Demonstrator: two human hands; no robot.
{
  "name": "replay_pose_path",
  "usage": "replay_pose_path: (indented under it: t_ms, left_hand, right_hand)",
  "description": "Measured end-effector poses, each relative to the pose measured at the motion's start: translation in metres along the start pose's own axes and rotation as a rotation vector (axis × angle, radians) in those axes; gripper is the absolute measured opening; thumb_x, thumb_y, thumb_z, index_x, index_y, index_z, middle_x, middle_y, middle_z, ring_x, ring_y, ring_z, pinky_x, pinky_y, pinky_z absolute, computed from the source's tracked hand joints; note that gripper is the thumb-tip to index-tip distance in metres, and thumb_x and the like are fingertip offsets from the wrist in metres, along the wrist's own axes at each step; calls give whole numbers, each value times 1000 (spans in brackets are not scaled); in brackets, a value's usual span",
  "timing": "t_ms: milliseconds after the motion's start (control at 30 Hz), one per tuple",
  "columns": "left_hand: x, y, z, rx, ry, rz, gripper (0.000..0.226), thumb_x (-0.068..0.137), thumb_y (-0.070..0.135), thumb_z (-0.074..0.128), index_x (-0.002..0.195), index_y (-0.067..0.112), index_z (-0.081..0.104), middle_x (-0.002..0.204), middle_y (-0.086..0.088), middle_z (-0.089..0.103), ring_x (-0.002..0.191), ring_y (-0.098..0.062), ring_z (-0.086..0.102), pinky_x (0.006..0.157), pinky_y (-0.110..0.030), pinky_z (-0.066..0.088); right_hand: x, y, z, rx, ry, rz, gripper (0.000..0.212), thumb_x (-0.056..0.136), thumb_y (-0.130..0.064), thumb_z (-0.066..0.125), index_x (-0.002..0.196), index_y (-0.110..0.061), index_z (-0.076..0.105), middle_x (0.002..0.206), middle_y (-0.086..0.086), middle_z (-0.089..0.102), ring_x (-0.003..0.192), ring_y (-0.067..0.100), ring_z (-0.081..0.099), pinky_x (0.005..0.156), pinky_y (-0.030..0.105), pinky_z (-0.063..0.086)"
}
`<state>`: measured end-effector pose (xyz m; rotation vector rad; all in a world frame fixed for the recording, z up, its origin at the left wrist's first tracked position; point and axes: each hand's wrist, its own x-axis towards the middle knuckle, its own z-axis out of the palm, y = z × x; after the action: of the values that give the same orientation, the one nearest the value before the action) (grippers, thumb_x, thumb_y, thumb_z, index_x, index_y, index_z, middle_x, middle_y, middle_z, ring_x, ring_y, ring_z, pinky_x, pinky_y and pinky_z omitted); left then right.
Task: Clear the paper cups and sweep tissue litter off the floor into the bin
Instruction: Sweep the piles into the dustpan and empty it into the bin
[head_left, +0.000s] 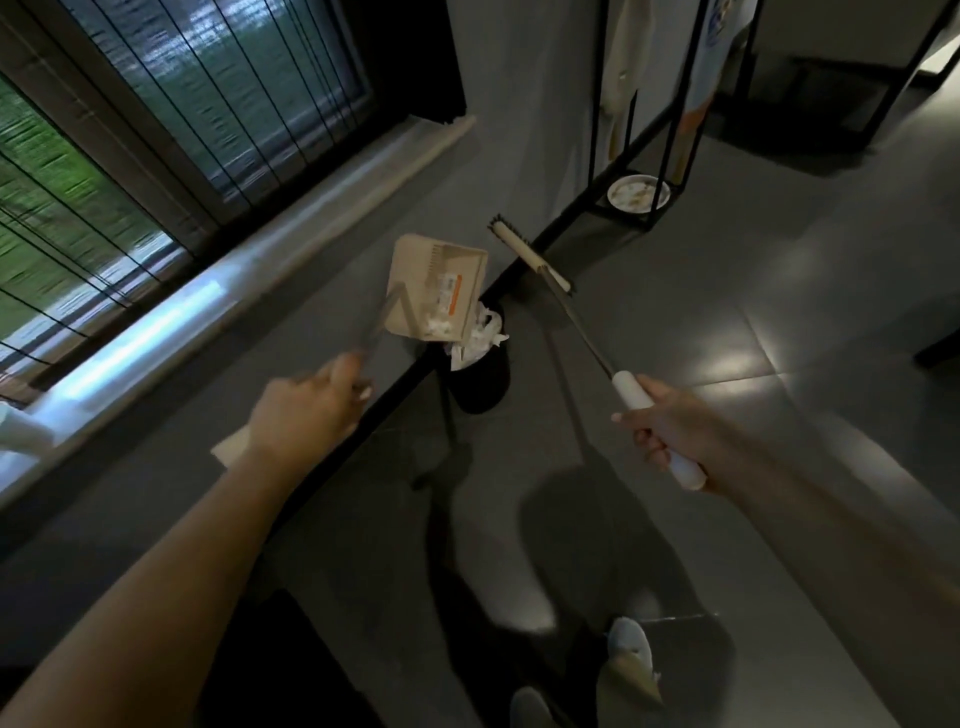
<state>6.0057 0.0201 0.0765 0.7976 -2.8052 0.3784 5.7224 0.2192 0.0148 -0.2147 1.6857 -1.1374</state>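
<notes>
My left hand (306, 410) grips the thin metal handle of a beige dustpan (436, 288), which is tipped over a small black bin (480, 379). White tissue litter (434, 325) lies at the pan's low edge, just above the bin's mouth. The bin has a white liner (480, 338) with tissue in it. My right hand (670, 431) holds the white grip of a broom (530, 257); its brush head hangs in the air to the right of the dustpan, beyond the bin.
A window with a long sill (249, 291) runs along the left wall. A black metal rack (639, 156) with a white bowl (638, 193) at its base stands behind the bin. Grey tiled floor (727, 322) stretches to the right. My shoes (631, 660) show at the bottom.
</notes>
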Motion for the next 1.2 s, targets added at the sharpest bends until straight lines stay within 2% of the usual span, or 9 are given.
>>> replay_pose_path:
  t_ms: [67,200,500,633,833,933,1033,1133,1200]
  left_hand:
    - [-9,10,14,16,5,79,25,83,23,56,101,7,53,67,-13,69,37,-23,59,28,-22,37]
    - [-15,28,34,60,-50,205,50,101,33,22,103,2,61,80,-15,70,45,-26,63,30,-26,43]
    - [2,24,-4,130,-19,333,32,79,13,65,103,-5,54,84,-27,67,47,-37,63,32,-37,47]
    - [2,21,-19,211,-40,334,52,61,7,83,101,-6,53,81,-27,67,45,-37,62,34,-34,44]
    - [-15,32,4,253,-97,385,61,48,7,90,101,-8,65,87,-26,68,46,-37,62,29,-34,43]
    - [-29,45,37,243,-221,365,58,56,11,86,106,-1,61,84,-19,70,45,-30,62,28,-29,44]
    - [-21,53,32,314,-301,427,66,58,13,85,115,-1,55,95,-21,67,58,-33,67,38,-35,52]
    - [-9,48,8,383,-386,363,62,94,23,52,146,5,23,145,-18,35,111,-33,59,79,-39,55]
    - [-7,43,-11,340,-338,385,61,86,18,64,138,-1,37,134,-24,48,96,-37,66,67,-41,57]
  right_hand:
    - [-6,8,4,-19,-17,8,64,92,2,54,147,-23,33,60,5,36,36,6,30,30,14,26]
    - [-16,20,10,-66,-24,0,66,94,1,52,150,-22,25,60,7,35,36,7,30,29,14,27]
    - [-29,30,3,-51,-26,2,70,92,1,53,150,-27,25,81,14,46,50,11,33,31,16,30]
    - [-32,30,6,29,8,-14,72,90,0,59,148,-29,29,62,5,38,39,6,32,30,15,29]
    - [-34,35,8,29,6,-20,75,90,0,59,150,-29,26,61,5,38,32,3,33,30,15,29]
    - [-37,45,8,-2,7,-22,74,90,-1,58,150,-29,26,61,6,39,33,3,33,30,15,29]
    - [-37,52,8,25,9,4,75,90,-1,59,151,-29,25,61,5,39,37,4,33,31,15,29]
    - [-39,55,8,84,4,29,74,90,0,59,150,-28,26,62,4,38,43,7,32,31,15,29]
    - [-39,59,9,115,-9,41,74,90,1,59,149,-29,27,62,4,38,41,5,32,31,15,29]
